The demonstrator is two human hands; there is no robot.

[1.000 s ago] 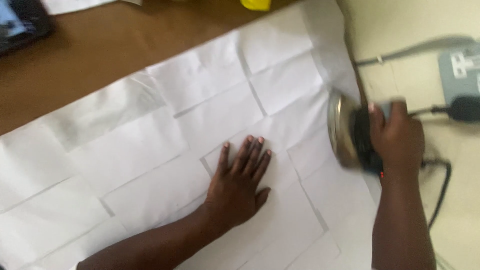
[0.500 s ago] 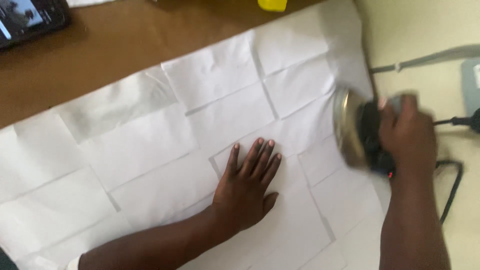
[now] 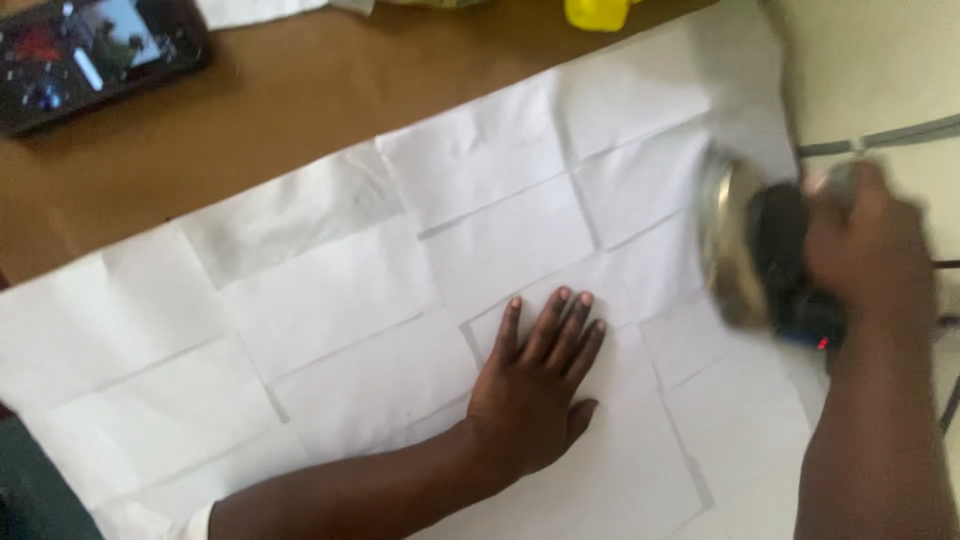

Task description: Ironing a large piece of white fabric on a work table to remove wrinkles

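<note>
A large white sheet (image 3: 400,290) with fold creases lies spread over a brown table (image 3: 260,110). My left hand (image 3: 535,390) presses flat on it, palm down, fingers close together. My right hand (image 3: 865,245) grips the dark handle of an electric iron (image 3: 750,245) at the sheet's right edge. The iron is tipped so its shiny metal soleplate faces left. The iron and right hand are blurred.
A dark phone (image 3: 95,55) with a lit screen lies at the table's far left. A yellow object (image 3: 597,12) sits at the top edge. A grey cord (image 3: 880,135) crosses the pale surface to the right of the sheet.
My right hand has carried the iron a little up along the sheet's right edge. My left hand stays flat in about the same spot on the sheet.
</note>
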